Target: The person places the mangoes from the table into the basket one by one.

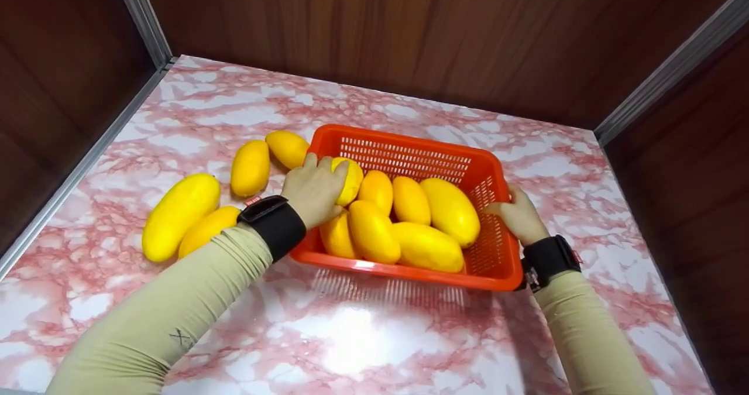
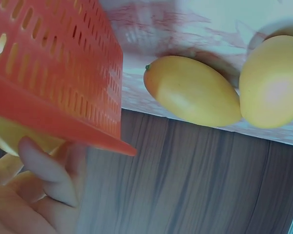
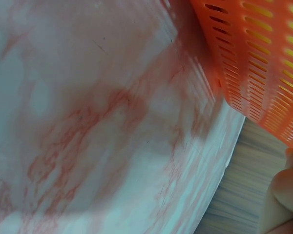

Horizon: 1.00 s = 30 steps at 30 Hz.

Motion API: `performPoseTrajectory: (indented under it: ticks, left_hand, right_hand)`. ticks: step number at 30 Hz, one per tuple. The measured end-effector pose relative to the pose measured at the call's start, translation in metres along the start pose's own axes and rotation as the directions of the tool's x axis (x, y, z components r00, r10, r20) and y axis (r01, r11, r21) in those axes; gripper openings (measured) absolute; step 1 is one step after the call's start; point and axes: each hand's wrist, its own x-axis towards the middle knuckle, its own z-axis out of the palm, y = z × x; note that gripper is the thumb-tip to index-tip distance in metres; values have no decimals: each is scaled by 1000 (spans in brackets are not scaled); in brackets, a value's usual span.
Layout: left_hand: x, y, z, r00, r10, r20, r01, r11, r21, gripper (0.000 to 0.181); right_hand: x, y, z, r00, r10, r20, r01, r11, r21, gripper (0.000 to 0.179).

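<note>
A red-orange plastic basket (image 1: 404, 269) with slotted walls holds several yellow mangoes (image 1: 374, 231). At its left end my left hand (image 1: 313, 189) reaches over the rim and grips a mango (image 1: 351, 179) inside the basket. In the left wrist view, the thumb and curled fingers (image 2: 49, 178) lie around that mango (image 2: 22, 136), partly behind the rim. My right hand (image 1: 519, 215) grips the basket's right rim, thumb on the inner side and fingers outside. Only part of the right hand (image 3: 285, 195) shows in the right wrist view.
Left of the basket, several loose mangoes (image 1: 181, 216) lie on the pink-and-white marbled table (image 1: 374, 342). Two of them, a mango (image 1: 250, 168) and another mango (image 1: 287, 148), lie near the basket's far left corner. Dark wood-grain panels (image 1: 374, 32) stand around the table.
</note>
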Motion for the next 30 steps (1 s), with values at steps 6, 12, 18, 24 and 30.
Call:
performPoseTrajectory:
  ticks: [6,12,18,24,30]
  left_hand:
    - [-5,-9,-9,1000,26,-8,-27,998,-57,69]
    - [-8,-23,-20,998,0,59,5,997,-81,59]
    - [-15,-34,-24,998,-27,60,32,995,-89,47]
    - [-20,-41,-24,997,-50,55,56,992,-114,49]
    - [-25,-50,-21,999,-43,-5,42,989,-141,42]
  right_hand:
    - [2,2,-1,1000,-1,12,1,1000,13,64]
    - [1,1,0,1000,-5,12,5,1000,-3,64]
    - [-1,1,1,1000,-14,4,14,1000,-5,62]
    - [-1,1,0,1000,11,7,-11,1000,1,65]
    - [-1,0,1,1000,2,0,-2,1000,-3,63]
